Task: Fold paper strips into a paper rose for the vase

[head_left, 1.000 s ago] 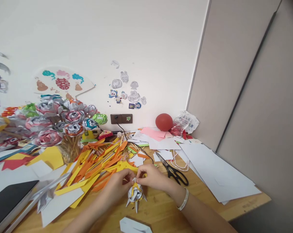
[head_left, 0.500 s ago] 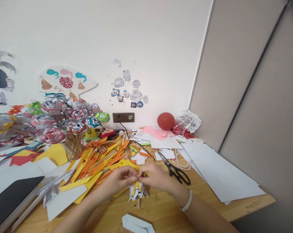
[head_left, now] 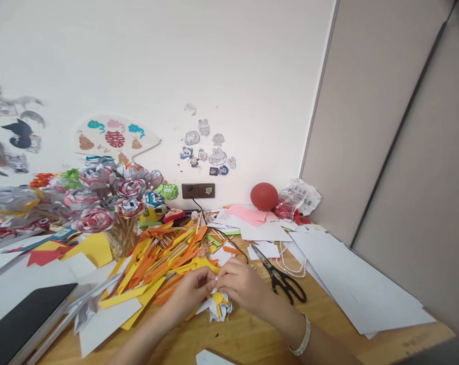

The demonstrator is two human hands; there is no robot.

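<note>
A folded white and yellow paper flower [head_left: 222, 310] is just above the wooden table, below my fingertips. My left hand [head_left: 196, 290] pinches at its upper edge from the left, thumb and index finger together. My right hand [head_left: 245, 288], with a bracelet on the wrist, has its fingers closed on the same spot from the right. The fingertips of both hands meet and hide the exact part being pinched. A white piece of paper [head_left: 214, 358] lies at the table's front edge, partly out of view.
Black-handled scissors [head_left: 277, 276] and a bead string [head_left: 295, 268] lie right of my hands. White sheets [head_left: 351, 276] cover the right side. Yellow and orange paper strips [head_left: 164, 258], paper roses [head_left: 94, 219] and a black-topped box [head_left: 31, 309] fill the left. A red balloon [head_left: 264, 196] sits behind.
The paper flower has turned between my fingers, and a white point now sticks out to its left. My right hand's fingers have shifted over it. The view has moved slightly left and up.
</note>
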